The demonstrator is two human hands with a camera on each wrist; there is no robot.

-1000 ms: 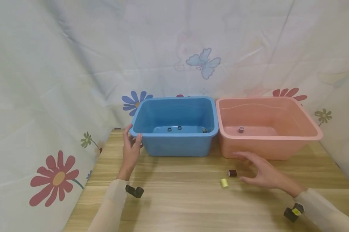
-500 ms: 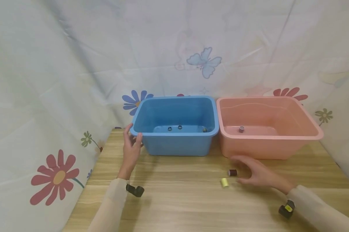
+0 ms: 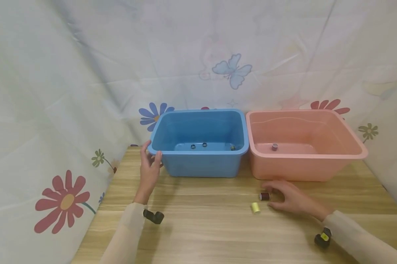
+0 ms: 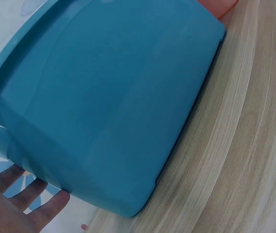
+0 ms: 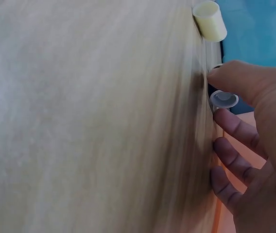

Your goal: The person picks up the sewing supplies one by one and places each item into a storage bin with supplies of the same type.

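Dark red spool (image 3: 265, 197) lies on our tabletop (image 3: 201, 231), before the pink tub's (image 3: 294, 169) left end. Around it our right grip (image 3: 292, 198) stands parted — whether any fingertip touches it, we cannot tell. Our left grip (image 3: 149, 171) holds the blue tub (image 3: 201, 165) by its near left corner — thumb in front. We see a yellow spool (image 3: 255, 208) just beside the dark red one.
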